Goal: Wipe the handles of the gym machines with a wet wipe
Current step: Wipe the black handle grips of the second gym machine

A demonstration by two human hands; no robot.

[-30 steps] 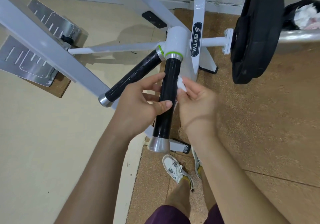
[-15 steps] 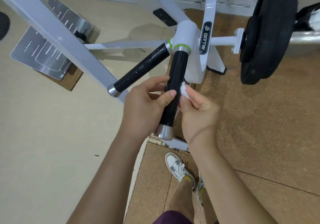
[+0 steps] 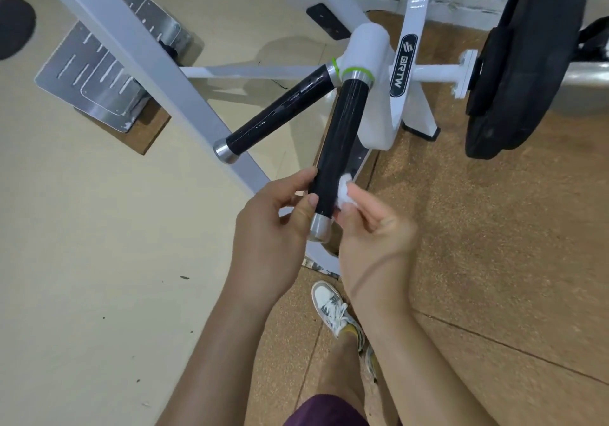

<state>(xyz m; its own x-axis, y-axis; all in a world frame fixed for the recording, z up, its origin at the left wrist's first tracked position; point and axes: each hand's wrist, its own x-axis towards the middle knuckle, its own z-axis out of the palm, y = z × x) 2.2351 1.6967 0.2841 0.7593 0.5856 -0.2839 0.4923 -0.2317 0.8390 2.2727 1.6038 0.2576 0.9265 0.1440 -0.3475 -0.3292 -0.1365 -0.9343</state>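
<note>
Two black handles with silver end caps branch from a white machine hub. The near handle points down toward me; the other handle angles off to the left. My left hand grips the near handle's lower end, thumb and fingers around it just above the silver cap. My right hand pinches a small white wet wipe and presses it against the handle's right side near the cap.
A grey frame beam crosses diagonally on the left, with metal foot plates behind it. Black weight plates hang on a peg at the right. My shoes stand on the brown cork floor below the handle.
Both hands have slid down the near handle from its middle to the lower end by the silver cap, the wipe moving along its right side. The view shifted slightly.
</note>
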